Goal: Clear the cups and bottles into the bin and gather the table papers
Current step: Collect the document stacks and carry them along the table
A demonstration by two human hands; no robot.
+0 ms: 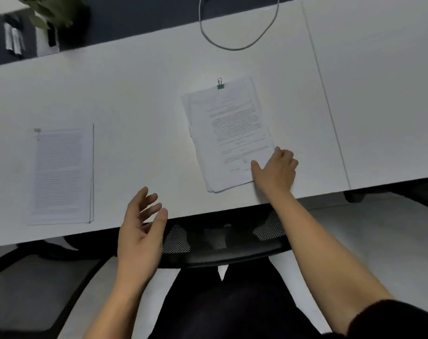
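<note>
The right hand is reaching out onto the table and gripping the near right corner of the clipped stack. The thumb is lying flat on the top sheet, and the fingers are curling in against the stack's right edge, pinching that corner. Whether the fingertips are getting under the sheets, I cannot tell. The stack is lying flat, tilted a little, right of the table's middle. A green clip is biting its far edge.

The left hand is hovering above the table's near edge, holding nothing. Its palm is turning inward, and its fingers are spread and loosely bent.

Well apart to the left, a second stack is lying squarer to the near edge. At the far side a grey cable is looping onto the table. A plant is showing at the far left corner. A black mesh chair is sitting tucked under the near edge.
</note>
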